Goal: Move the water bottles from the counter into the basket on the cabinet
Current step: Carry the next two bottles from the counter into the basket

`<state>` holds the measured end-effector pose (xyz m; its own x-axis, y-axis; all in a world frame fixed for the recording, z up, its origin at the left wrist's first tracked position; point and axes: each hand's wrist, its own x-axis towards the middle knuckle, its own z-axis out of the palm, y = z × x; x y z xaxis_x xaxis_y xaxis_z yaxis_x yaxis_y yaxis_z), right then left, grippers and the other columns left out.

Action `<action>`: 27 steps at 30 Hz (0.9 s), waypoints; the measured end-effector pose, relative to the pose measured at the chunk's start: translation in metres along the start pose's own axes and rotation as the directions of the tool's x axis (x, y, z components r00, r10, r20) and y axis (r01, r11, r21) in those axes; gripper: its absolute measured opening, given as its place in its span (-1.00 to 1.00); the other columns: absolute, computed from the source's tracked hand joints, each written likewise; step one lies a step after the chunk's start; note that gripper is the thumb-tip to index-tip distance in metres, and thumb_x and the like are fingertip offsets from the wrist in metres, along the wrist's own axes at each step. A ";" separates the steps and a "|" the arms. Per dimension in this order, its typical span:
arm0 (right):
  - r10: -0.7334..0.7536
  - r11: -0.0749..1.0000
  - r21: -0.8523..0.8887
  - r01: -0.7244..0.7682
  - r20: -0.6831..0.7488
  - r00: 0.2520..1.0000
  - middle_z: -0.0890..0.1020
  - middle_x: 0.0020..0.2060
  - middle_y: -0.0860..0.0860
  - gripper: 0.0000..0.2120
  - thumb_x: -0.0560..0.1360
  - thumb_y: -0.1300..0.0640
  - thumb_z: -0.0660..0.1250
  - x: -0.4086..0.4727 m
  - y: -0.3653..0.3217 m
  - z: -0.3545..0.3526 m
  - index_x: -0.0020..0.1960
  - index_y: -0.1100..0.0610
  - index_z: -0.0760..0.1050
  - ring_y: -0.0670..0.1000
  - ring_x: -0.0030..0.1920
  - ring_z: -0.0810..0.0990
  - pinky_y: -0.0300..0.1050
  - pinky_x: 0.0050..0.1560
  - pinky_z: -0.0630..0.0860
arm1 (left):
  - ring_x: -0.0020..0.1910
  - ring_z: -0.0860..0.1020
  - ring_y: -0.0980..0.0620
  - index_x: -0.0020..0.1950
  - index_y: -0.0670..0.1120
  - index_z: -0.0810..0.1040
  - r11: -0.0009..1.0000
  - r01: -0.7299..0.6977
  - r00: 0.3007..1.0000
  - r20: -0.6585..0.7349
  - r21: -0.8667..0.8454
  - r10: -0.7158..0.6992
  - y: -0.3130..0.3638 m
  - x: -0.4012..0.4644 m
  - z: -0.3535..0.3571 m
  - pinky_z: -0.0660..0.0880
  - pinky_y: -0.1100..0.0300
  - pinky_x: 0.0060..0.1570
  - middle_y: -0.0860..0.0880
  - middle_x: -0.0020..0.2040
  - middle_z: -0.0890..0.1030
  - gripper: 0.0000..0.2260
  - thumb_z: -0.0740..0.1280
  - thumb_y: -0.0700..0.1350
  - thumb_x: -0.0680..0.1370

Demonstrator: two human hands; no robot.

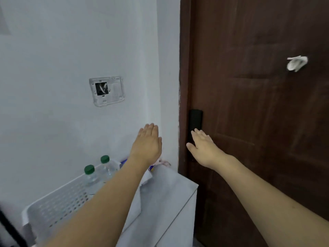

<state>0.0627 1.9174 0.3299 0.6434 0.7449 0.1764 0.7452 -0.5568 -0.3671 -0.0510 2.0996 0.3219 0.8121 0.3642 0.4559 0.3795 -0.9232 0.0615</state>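
Bottles (99, 175) stand in the basket (58, 209), so they can't roll. My left hand (146, 145) and right hand (203, 148) are flat, grip released, holding nothing.

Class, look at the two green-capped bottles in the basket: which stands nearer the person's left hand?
The farther bottle, by the wall; the other bottle stands nearer the camera, farther from the left hand.

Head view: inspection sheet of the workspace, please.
Surface: white cabinet, beside the door.
Job's things: two green-capped bottles upright in the white basket.
Clutter: blue item and pink bit behind the left forearm, unclear.
Hands: left hand and right hand open, flat, holding nothing.
Cables: wires inside the open wall box.
Surroundings: white wall, brown door, black lock, white paper on the door.
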 end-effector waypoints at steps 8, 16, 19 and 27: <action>0.243 0.964 -0.079 -0.253 -0.113 0.963 -0.04 0.58 0.08 -0.41 0.66 -0.06 -0.01 -0.115 0.086 -0.059 0.58 0.18 -0.07 0.05 0.56 -0.12 -0.05 0.50 -0.18 | 0.53 0.15 -0.17 0.56 -0.25 0.17 0.959 -0.272 0.962 -0.014 -0.080 0.272 0.136 -0.001 -0.003 0.07 -0.03 0.51 -0.20 0.55 0.25 -0.53 0.03 -0.07 0.69; 0.512 0.836 -0.068 -0.545 -0.259 0.819 0.01 0.58 0.12 -0.43 0.67 -0.04 0.00 -0.261 0.153 -0.124 0.57 0.21 -0.02 0.08 0.56 -0.08 -0.02 0.51 -0.13 | 0.58 0.05 -0.06 0.59 -0.19 0.11 0.792 -0.473 0.863 -0.023 -0.386 0.504 0.312 -0.030 -0.012 -0.02 0.11 0.51 -0.13 0.60 0.13 -0.54 0.04 -0.10 0.70; 0.614 0.760 -0.026 -0.649 -0.297 0.731 0.02 0.58 0.12 -0.43 0.67 -0.04 0.00 -0.324 0.168 -0.141 0.57 0.21 0.00 0.08 0.56 -0.07 -0.02 0.52 -0.11 | 0.58 0.06 -0.03 0.59 -0.17 0.12 0.674 -0.587 0.779 -0.085 -0.448 0.622 0.380 -0.052 -0.019 0.04 0.11 0.51 -0.10 0.60 0.14 -0.54 0.04 -0.08 0.70; 0.798 0.479 0.015 -0.878 -0.425 0.428 0.41 0.24 0.17 -0.69 0.65 0.06 0.03 -0.495 0.172 -0.187 0.22 0.27 0.35 0.18 0.31 0.32 0.08 0.39 0.21 | 0.58 0.07 -0.08 0.59 -0.23 0.08 0.301 -0.835 0.441 -0.233 -0.462 0.867 0.540 -0.140 -0.058 0.06 0.08 0.53 -0.17 0.59 0.14 -0.54 0.04 -0.13 0.70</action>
<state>-0.0952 1.3845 0.3501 0.9443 -0.2816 0.1705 -0.2105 -0.9148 -0.3446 0.0143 1.5429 0.3427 0.5839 -0.6680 0.4614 -0.7682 -0.6384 0.0478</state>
